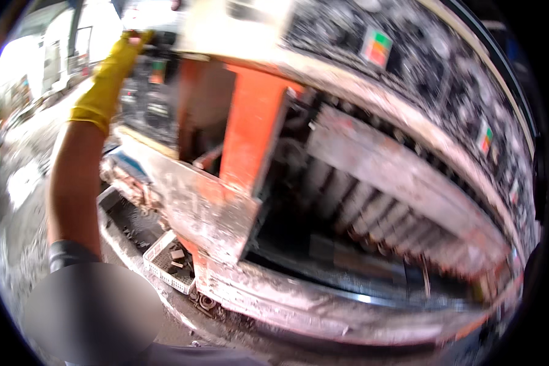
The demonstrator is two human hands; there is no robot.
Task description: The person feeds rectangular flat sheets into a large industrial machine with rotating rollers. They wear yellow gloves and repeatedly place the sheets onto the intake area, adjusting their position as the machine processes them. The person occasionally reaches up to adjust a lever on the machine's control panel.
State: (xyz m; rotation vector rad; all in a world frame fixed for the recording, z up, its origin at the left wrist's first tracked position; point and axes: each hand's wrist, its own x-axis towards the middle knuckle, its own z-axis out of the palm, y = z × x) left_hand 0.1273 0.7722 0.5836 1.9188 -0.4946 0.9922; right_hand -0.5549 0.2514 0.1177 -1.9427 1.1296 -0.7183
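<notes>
Nearest, at seven o'clock, a white slotted crate (168, 262) on the floor; farther, toward eleven o'clock, left hand (125, 52) in a yellow glove, arm stretched long, reaching the dark control panel (149, 79) of the orange machine (253, 128), grip unclear; right hand unseen.

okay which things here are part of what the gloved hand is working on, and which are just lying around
In hand:
- left hand in a yellow glove, raised to the top left of the machine
- big orange and grey machine, which the hand reaches
- dark part at the fingertips, too blurred to identify

Lying about:
- white slotted basket on the floor by the machine's base
- small brown blocks inside it
</notes>
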